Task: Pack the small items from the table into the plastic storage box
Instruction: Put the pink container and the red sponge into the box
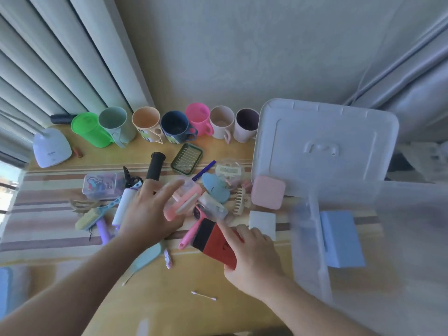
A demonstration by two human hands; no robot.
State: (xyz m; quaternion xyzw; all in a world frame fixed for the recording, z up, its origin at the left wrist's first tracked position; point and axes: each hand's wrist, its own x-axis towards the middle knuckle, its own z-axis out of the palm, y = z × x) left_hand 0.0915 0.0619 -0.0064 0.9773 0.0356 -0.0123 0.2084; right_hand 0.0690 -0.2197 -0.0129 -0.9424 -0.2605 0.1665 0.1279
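The right hand (252,260) grips the red-and-black case (214,241) — presumably bound for the plastic storage box (312,238) just beside it — while the left hand (148,214), fingers spread and empty, hovers over the clutter.

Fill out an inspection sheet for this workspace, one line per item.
Surface: table under a striped cloth, crowded in the middle.
Job's things: clear storage box at right, open, a blue block inside; its lid leans behind it.
Clutter: row of cups at the back; soap dish, hair claw, pink square case, cotton swab.
Hands: left hand spread over the pile, fingers open; right hand holding a red and black case.
Cables: nothing seen.
Surroundings: curtains left, wall behind.
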